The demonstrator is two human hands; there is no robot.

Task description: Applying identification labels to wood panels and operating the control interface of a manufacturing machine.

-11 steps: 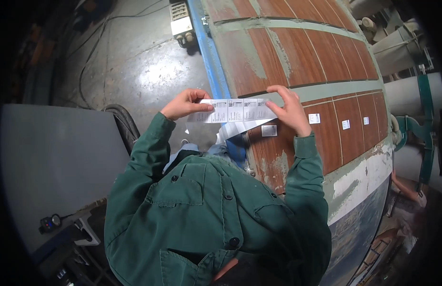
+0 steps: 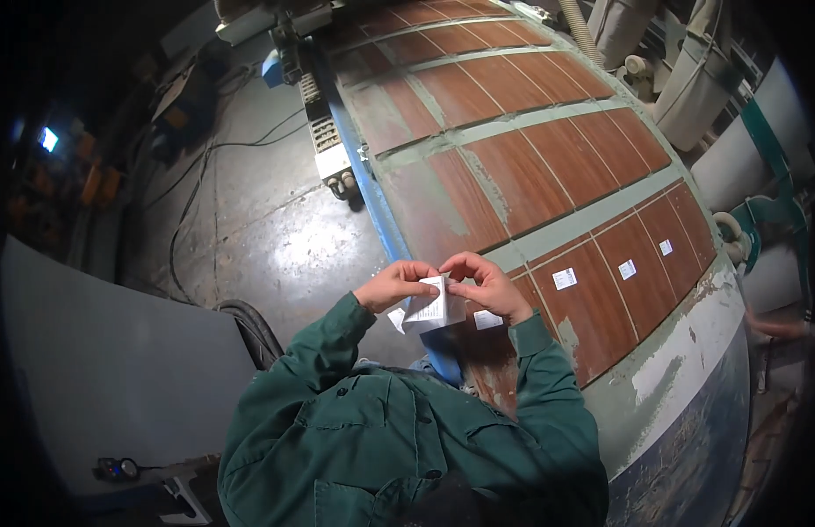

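Note:
Both of my hands are close together in front of my chest, over the blue edge of the work table (image 2: 378, 215). Between them is a white strip of printed labels (image 2: 430, 313), bunched or folded, with its lower part hanging down. My left hand (image 2: 397, 285) pinches the strip between thumb and fingers. From the other side my right hand (image 2: 488, 288) pinches its upper edge, fingertips nearly touching the left ones. Just right of the strip a white label (image 2: 487, 320) lies on a reddish-brown wood-grain panel. Further right, more panels carry a label (image 2: 565, 278) each.
Rows of wood-grain panels (image 2: 530, 167) cover the table ahead, with greenish strips between them. A control box (image 2: 331, 158) sits along the blue edge. Cables (image 2: 192, 193) cross the floor at left, near a grey board (image 2: 118, 351). Large pipes (image 2: 702, 79) stand beyond the table's right side.
The label strip was stretched flat between my spread hands; now my hands have come together and it is bunched between them. The view has shifted, showing more of the table ahead.

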